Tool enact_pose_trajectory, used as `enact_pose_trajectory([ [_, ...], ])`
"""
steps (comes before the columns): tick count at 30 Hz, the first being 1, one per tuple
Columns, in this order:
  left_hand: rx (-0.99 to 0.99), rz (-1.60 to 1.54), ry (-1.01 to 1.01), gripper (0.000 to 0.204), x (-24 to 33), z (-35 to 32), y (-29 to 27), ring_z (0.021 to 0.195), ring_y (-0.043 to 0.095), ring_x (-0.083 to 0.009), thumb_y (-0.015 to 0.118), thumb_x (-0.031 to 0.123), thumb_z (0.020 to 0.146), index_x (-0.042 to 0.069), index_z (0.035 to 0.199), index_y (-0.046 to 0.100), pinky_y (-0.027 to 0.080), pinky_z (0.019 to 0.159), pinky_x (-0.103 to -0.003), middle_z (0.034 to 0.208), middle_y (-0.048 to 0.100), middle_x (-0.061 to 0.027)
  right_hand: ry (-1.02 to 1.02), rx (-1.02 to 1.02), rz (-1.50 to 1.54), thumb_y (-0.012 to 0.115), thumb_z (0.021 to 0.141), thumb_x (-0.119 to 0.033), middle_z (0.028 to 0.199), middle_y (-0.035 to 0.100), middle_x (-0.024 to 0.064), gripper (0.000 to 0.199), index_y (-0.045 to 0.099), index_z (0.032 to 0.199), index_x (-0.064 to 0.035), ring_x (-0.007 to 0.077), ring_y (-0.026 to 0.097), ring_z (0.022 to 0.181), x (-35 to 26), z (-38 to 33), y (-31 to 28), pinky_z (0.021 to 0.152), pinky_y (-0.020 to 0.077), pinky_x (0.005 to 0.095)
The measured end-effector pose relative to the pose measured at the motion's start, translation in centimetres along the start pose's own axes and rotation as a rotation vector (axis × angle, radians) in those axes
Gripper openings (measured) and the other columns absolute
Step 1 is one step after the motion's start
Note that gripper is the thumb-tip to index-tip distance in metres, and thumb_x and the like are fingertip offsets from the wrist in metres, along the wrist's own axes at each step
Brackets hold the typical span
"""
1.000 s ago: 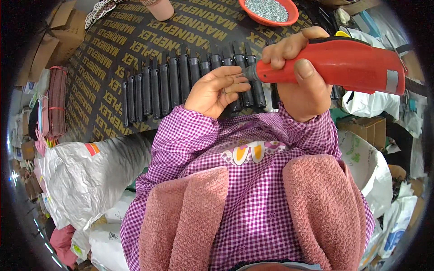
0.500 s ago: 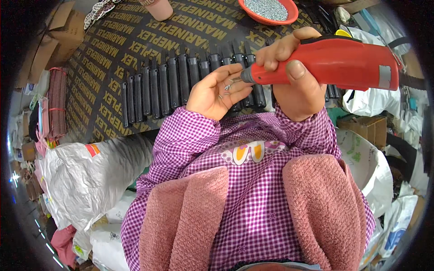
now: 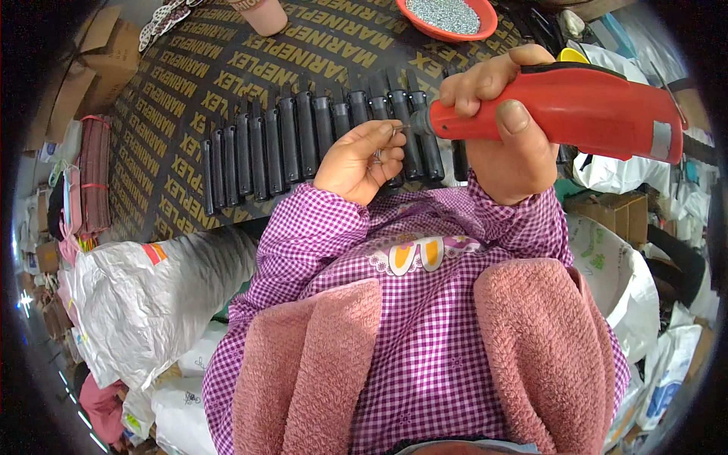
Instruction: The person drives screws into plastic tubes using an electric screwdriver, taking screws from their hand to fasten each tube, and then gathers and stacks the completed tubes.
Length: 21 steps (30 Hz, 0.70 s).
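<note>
My right hand [image 3: 509, 125] grips a red electric screwdriver [image 3: 584, 110], held level with its nose toward the left. The thumb lies along the tool's near side. At that nose, my left hand [image 3: 362, 161] is closed, with thumb and forefinger pinching a small silver screw [image 3: 397, 129] against the bit. More small metal pieces show partly between the curled fingers. Behind and beside the left hand stretches a row of black handle-like plastic pieces [image 3: 284, 140], side by side on the dark board; the hand hides part of some of them.
A red bowl [image 3: 415, 27] of small silver screws stands at the far side of the patterned board [image 3: 163, 163], with a pink cup [image 3: 265, 17] to its left. Cardboard boxes [image 3: 114, 64] are at the far left. Silver-white sacks [image 3: 144, 303] bulge near left.
My left hand has closed from an open palm holding loose screws into a pinch on one at the bit. The screwdriver has shifted slightly right.
</note>
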<state>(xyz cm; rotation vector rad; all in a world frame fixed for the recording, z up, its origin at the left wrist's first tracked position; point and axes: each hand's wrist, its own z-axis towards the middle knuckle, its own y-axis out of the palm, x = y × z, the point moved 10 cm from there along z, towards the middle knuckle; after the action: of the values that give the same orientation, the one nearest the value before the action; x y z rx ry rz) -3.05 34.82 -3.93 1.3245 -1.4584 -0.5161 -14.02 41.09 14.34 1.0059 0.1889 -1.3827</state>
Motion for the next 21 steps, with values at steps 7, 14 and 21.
enact_pose_trajectory([
  [7,0.022,-0.067,-0.004,0.019,-0.20,-0.22,0.50,0.072,0.061,-0.0166,0.054,0.008,0.092,-0.004,0.106,0.058,0.054,0.062,-0.027,0.089,0.063,-0.0107,-0.002,-0.010,-0.014,0.056,0.082,-0.017,0.094,0.052,0.0060,0.049,0.040,0.127,-0.0088,0.0194,0.052,0.082,0.15,-0.01,-0.02,0.079,0.0419,0.0435],
  [14,0.022,-0.063,0.009,0.022,-0.25,-0.04,-0.08,0.071,0.061,-0.0163,0.054,0.004,0.090,-0.005,0.110,0.055,0.054,0.061,-0.026,0.088,0.063,-0.0113,0.018,0.020,-0.022,0.057,0.082,-0.018,0.093,0.052,0.0059,0.048,0.040,0.126,-0.0084,0.0197,0.052,0.081,0.19,-0.12,-0.01,0.079,0.0418,0.0435],
  [21,-0.013,-0.114,0.000,0.022,-0.42,-0.03,-0.04,0.067,0.057,-0.0145,0.053,0.005,0.092,-0.006,0.111,0.055,0.051,0.059,-0.025,0.088,0.062,-0.0112,0.004,0.009,-0.028,0.056,0.081,-0.018,0.094,0.052,0.0058,0.048,0.039,0.125,-0.0086,0.0194,0.052,0.081,-0.13,-0.11,-0.04,0.078,0.0410,0.0437],
])
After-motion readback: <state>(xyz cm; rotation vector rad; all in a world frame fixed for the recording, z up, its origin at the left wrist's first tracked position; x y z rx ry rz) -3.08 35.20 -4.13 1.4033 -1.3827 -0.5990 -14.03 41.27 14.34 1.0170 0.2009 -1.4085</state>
